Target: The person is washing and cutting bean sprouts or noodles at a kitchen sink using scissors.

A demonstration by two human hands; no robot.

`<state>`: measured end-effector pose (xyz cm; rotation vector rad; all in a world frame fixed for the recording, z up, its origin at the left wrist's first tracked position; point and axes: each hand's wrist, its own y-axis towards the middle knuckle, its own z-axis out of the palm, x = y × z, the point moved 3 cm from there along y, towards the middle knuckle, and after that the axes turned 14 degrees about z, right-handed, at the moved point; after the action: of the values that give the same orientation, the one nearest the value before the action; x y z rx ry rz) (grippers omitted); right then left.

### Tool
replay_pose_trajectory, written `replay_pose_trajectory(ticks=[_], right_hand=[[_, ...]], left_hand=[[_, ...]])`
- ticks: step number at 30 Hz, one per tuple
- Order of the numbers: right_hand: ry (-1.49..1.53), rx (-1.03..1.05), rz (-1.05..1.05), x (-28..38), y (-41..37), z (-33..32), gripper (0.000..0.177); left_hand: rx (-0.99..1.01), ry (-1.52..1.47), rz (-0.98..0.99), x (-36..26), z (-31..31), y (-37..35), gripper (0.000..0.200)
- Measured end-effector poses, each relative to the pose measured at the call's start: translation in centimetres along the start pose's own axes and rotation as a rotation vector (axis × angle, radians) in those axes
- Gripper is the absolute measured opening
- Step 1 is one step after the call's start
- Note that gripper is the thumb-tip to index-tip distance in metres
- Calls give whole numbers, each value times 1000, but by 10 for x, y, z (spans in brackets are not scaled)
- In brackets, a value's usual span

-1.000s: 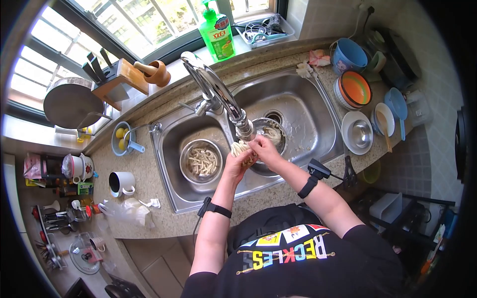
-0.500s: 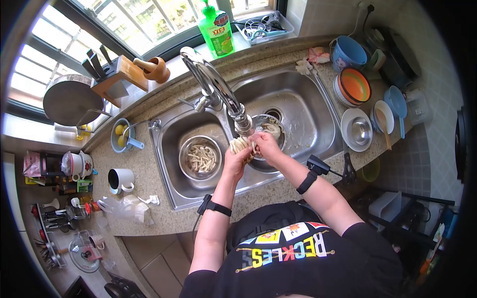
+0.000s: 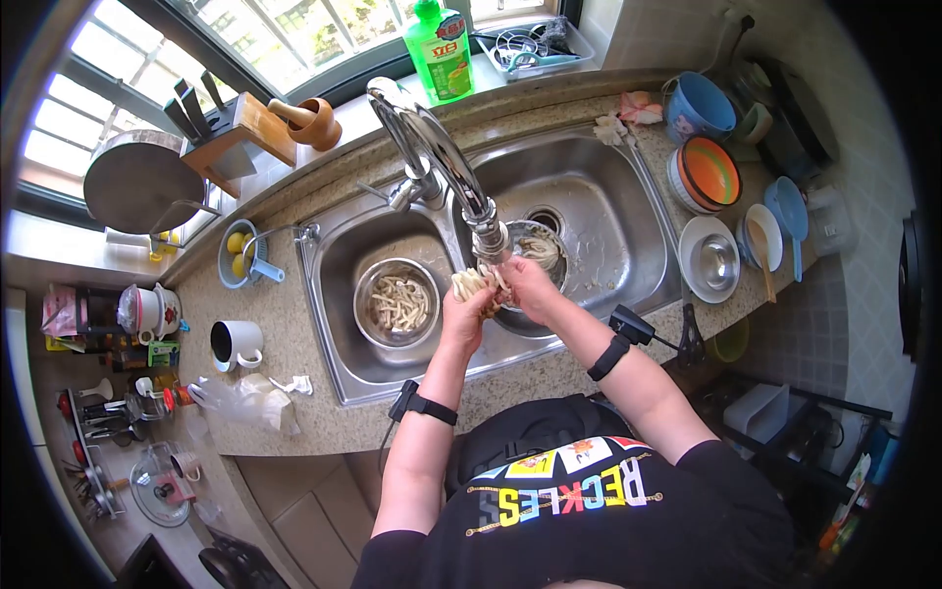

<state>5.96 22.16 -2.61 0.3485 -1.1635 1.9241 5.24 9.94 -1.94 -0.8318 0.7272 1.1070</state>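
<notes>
My left hand (image 3: pixel 465 316) is wrapped round a bunch of pale, thin-stemmed mushrooms (image 3: pixel 472 284) beneath the tap (image 3: pixel 488 236). Close beside it, my right hand (image 3: pixel 531 287) has its fingers pinched on the same bunch. Both are over the right part of the sink, near the divider. Partly behind my right hand, a metal bowl (image 3: pixel 559 265) holds more pale pieces. In the left basin a second metal bowl (image 3: pixel 361 319) contains loose pale strips.
A green soap bottle (image 3: pixel 442 59) stands behind the tap. Left on the counter are a blue strainer (image 3: pixel 234 285) with yellow fruit, a white mug (image 3: pixel 245 339) and a plastic bag (image 3: pixel 250 401). Stacked bowls (image 3: pixel 708 173) and a white plate (image 3: pixel 694 257) sit at right.
The bunch between my hands has shifted and looks more spread, with my fingers slightly moved. The whole view has moved a little.
</notes>
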Motion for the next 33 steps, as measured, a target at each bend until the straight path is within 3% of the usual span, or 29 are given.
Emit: replay_pose_trajectory(ticks=[2, 5, 10, 13, 19, 23, 25, 28, 33], right_hand=[[-123, 7, -17, -3, 4, -3, 18], [-81, 5, 36, 0, 2, 0, 17], [75, -157, -65, 9, -9, 8, 13], [-93, -69, -89, 4, -6, 1, 12], [-33, -13, 21, 5, -6, -9, 10], [-69, -92, 23, 5, -9, -2, 5], [-335, -149, -194, 0, -4, 0, 10], [-161, -219, -152, 5, -9, 6, 10], [-150, -153, -79, 12, -11, -3, 10]], left_hand=[[-5, 13, 5, -1, -1, 0, 21], [13, -28, -28, -1, 0, 1, 23], [22, -10, -148, -3, 3, 0, 25], [53, 65, -139, -2, 1, 2, 25], [50, 45, -138, 2, 2, 6, 25], [64, 87, -155, -2, 4, 4, 25], [91, 102, -153, -2, 4, 5, 25], [35, -51, -169, -1, 3, 5, 25], [52, -100, -193, -3, -3, 4, 24]])
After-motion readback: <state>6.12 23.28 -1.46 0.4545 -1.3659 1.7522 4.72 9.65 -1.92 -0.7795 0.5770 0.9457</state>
